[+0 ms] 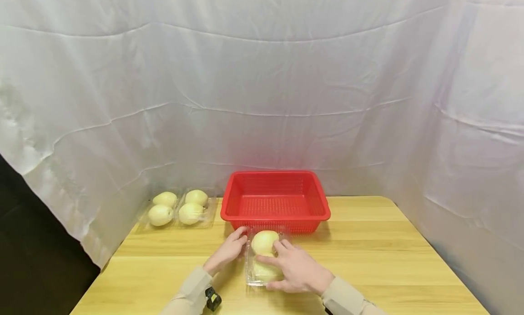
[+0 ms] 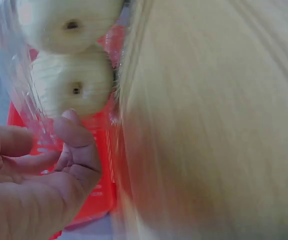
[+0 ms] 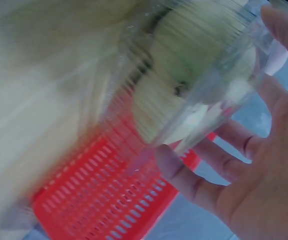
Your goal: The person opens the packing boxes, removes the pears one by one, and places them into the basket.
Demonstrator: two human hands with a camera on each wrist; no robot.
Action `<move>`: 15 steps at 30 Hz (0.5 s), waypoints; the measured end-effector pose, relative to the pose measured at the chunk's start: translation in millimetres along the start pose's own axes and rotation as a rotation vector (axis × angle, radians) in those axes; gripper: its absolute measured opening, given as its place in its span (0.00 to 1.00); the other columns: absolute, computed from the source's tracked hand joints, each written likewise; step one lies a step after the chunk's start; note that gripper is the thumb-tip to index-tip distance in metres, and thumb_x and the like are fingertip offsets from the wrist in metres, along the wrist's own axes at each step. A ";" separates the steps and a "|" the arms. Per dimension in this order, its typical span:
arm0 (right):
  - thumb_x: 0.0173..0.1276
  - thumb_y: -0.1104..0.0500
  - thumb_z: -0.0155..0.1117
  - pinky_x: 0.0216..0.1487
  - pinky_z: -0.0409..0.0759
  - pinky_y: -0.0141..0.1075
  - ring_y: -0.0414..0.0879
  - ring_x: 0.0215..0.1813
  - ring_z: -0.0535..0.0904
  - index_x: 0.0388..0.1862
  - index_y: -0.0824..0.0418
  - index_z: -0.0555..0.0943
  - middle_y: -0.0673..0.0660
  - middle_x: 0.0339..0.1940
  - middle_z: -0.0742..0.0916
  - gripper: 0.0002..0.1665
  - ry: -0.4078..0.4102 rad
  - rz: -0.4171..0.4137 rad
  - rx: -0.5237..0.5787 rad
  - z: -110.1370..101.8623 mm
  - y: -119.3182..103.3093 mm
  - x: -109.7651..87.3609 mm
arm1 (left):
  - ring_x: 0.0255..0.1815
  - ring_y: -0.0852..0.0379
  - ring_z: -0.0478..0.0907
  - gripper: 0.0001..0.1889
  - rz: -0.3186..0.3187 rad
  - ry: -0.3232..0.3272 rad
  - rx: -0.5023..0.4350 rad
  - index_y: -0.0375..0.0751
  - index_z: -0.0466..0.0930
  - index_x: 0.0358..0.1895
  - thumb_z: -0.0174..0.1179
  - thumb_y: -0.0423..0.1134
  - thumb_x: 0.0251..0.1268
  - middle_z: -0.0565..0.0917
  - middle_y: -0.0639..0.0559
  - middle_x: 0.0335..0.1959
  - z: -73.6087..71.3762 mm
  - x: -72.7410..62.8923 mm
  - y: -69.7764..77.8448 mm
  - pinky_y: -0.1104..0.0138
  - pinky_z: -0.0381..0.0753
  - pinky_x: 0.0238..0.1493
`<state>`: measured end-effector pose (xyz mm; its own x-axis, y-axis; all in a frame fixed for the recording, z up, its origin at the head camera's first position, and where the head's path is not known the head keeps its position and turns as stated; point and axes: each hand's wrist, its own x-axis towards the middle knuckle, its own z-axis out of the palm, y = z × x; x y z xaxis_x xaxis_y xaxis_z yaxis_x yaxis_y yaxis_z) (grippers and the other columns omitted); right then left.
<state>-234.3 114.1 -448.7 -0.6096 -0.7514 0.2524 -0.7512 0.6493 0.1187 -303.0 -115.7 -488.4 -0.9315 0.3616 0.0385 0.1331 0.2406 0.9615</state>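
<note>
A clear plastic clamshell box (image 1: 250,278) with two pale yellow pears (image 1: 264,242) stands on the table in front of the red basket. My left hand (image 1: 228,252) is at the box's left side, fingertips by its far left corner. In the left wrist view its fingers (image 2: 81,150) bend loosely right at the plastic edge below one pear (image 2: 74,82). Over the right part of the box spreads my right hand (image 1: 300,269), its fingers across the lid and thumb by the near edge. The right wrist view shows its fingertips (image 3: 171,157) against the clear plastic (image 3: 204,95).
Just behind the box is the red perforated basket (image 1: 275,218), with nothing visible inside. Two more clear boxes, each with two pears (image 1: 161,215) (image 1: 191,213), stand at the table's far left. Pale cloth (image 1: 266,78) hangs behind and along both sides of the wooden table (image 1: 376,260).
</note>
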 end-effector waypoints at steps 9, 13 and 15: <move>0.57 0.28 0.64 0.40 0.81 0.43 0.50 0.56 0.69 0.68 0.37 0.70 0.53 0.55 0.75 0.40 -0.103 0.083 0.062 -6.0 -10.9 11.3 | 0.28 0.57 0.73 0.25 -0.052 -0.077 -0.005 0.37 0.62 0.70 0.47 0.30 0.71 0.75 0.49 0.31 -11.3 2.2 -2.9 0.66 0.73 0.29; 0.58 0.28 0.64 0.53 0.77 0.63 0.61 0.68 0.68 0.71 0.33 0.66 0.58 0.68 0.73 0.42 -0.158 0.136 0.127 -5.6 -15.9 14.6 | 0.31 0.56 0.78 0.25 -0.039 -0.093 0.036 0.39 0.62 0.70 0.52 0.33 0.70 0.79 0.47 0.35 -15.0 2.1 -5.6 0.64 0.77 0.33; 0.58 0.28 0.63 0.54 0.73 0.69 0.67 0.72 0.64 0.72 0.30 0.64 0.60 0.72 0.70 0.43 -0.183 0.148 0.140 -6.3 -17.8 16.2 | 0.32 0.56 0.79 0.26 -0.028 -0.109 0.045 0.39 0.63 0.69 0.53 0.33 0.69 0.80 0.46 0.37 -16.5 2.9 -6.1 0.64 0.78 0.33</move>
<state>-229.2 91.1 -440.7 -0.7412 -0.6668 0.0777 -0.6707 0.7404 -0.0436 -312.0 -131.0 -489.7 -0.8933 0.4491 -0.0200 0.1250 0.2908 0.9486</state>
